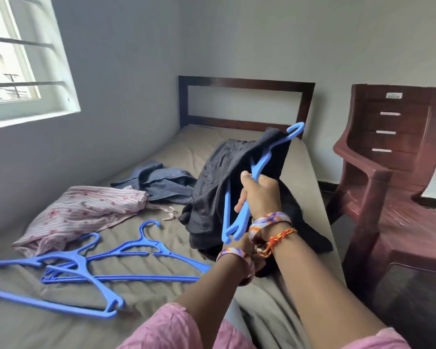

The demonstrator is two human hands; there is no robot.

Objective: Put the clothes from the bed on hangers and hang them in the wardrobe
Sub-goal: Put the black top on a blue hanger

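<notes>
My right hand [258, 195] grips a blue plastic hanger [261, 161] at its middle, held up over the bed [149, 295] with the hook pointing away. A dark garment [212, 195] is partly draped over the hanger and trails down onto the mattress. My left hand [237, 246] sits lower, at the garment's bottom; it is mostly hidden behind my right wrist and the hanger's end. On the bed lie a pink striped garment [81, 215] and a blue striped shirt [161, 182]. Three spare blue hangers [91, 268] lie overlapping at the near left.
A maroon plastic chair [388, 187] stands close to the bed's right side. The dark wooden headboard [244, 84] is at the far end against the wall. A barred window [13, 61] is in the left wall. No wardrobe is in view.
</notes>
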